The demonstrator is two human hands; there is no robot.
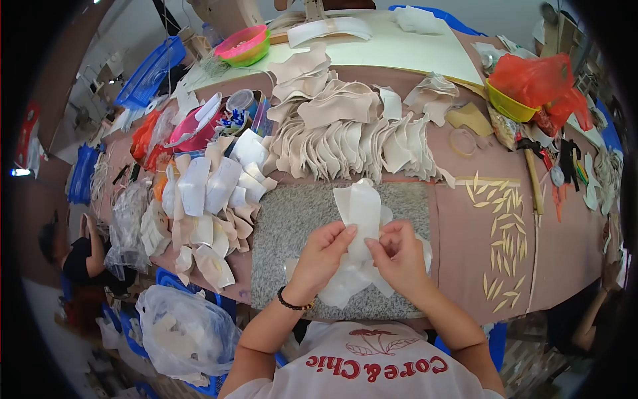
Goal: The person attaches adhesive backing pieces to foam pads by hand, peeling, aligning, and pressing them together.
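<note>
A pale, curved sheet piece (365, 211) stands upright between my hands, with a beige-backed part showing at its upper left. My left hand (327, 247) pinches its left edge between thumb and fingers. At its right edge my right hand (401, 254) is closed, thumb against the sheet and fingers curled. Beneath both hands, several loose translucent white pieces (349, 282) lie on a speckled grey stone slab (282, 219). Behind the slab, beige cut pieces (332, 149) stand in a long overlapping row.
White and beige pieces (205, 186) pile up at left, beside a plastic bag (131, 223). At right are slim yellowish slips (505, 233) and a hammer (533, 178). A pink and green bowl (242, 46) stands at the back; a yellow basket (510, 105) is far right.
</note>
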